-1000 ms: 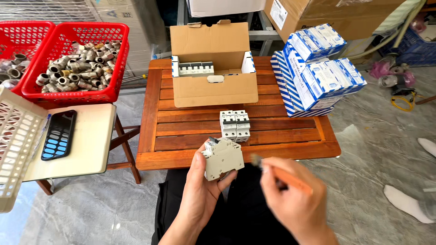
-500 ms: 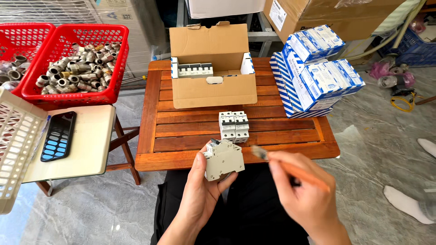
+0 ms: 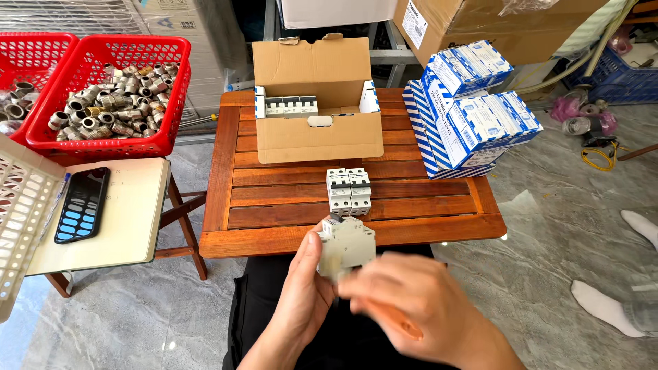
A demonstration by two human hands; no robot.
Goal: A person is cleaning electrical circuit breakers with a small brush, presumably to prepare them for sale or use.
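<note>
- Wooden slatted table [image 3: 288,199] is our landmark; all places are given relative to it.
- We hold a pale grey circuit breaker [image 3: 346,247] in our left hand [image 3: 305,301], just off the table's near edge and above our lap; thumb and fingers are wrapped about its lower body.
- Our right hand [image 3: 418,312] is blurred; its fingers seem curled round an orange-handled tool [image 3: 391,322], probably a screwdriver, with the tip at the breaker's underside.
- Step in hand, as we judge it: working a terminal or screw on the held breaker.
- Two joined breakers [image 3: 349,191] stand at the table's near middle; an open cardboard box [image 3: 317,130] with more sits at its far side.
- Next move calls for a steady left grip and the tip seated squarely before turning.
</note>
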